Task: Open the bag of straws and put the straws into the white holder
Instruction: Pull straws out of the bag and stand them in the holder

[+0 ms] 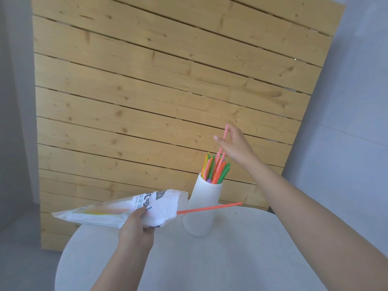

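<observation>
A white ribbed holder [204,204] stands on the round white table [231,259], with several coloured straws [215,170] upright in it. Above the holder, my right hand [235,147] pinches a pink straw [224,136] whose lower end reaches down among the others. My left hand [135,227] grips the white printed bag of straws [117,211], held nearly level above the table's left edge with its open mouth towards the holder. An orange-red straw [210,207] pokes out of that mouth and crosses in front of the holder.
A wall of pale wooden planks [168,91] stands close behind the table. Grey walls flank it on both sides, and grey floor [21,259] shows to the left of the table.
</observation>
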`<state>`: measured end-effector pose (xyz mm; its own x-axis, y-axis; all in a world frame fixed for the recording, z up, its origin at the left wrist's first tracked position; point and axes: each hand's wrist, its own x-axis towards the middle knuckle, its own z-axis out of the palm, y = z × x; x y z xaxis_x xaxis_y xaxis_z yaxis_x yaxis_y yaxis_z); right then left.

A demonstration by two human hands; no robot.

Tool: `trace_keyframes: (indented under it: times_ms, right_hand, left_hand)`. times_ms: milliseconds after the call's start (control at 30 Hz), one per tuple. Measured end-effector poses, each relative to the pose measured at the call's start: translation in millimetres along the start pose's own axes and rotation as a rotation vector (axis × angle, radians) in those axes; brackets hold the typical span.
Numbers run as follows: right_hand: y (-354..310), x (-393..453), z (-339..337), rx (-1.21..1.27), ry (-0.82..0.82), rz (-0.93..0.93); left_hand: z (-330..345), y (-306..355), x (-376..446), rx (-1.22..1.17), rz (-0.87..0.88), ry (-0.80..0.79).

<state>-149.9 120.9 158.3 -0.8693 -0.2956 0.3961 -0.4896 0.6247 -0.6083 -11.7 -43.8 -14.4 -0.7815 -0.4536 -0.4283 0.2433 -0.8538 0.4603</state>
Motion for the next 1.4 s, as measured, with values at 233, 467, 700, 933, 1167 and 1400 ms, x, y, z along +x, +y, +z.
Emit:
trace_keyframes:
  times_ms: [233, 467, 700, 933, 1167, 1400]
  right_hand:
    - [8, -12, 11, -0.249, 0.074, -0.392]
    - [28, -24, 25, -0.410, -0.141, -0.273]
    - [21, -21, 22, -0.513, -0.346, -0.258]
    - [2, -55, 7, -0.143, -0.011, -0.285]
    - [27, -123, 15, 0.006, 0.322, -0.062]
    - [50, -169, 47, 0.251, 0.165, 0.273]
  left_hand:
    - [-1, 0, 1, 0.010, -0.005, 0.018]
    - [-1, 2, -3, 0.028, -0.021, 0.017]
    - [0, 2, -2, 0.019, -0.031, 0.037]
    - [0, 3, 2, 0.016, -0.022, 0.008]
    - [1, 7, -1, 0.052, -0.019, -0.028]
    - [5, -2, -10, 0.155, 0.043, -0.088]
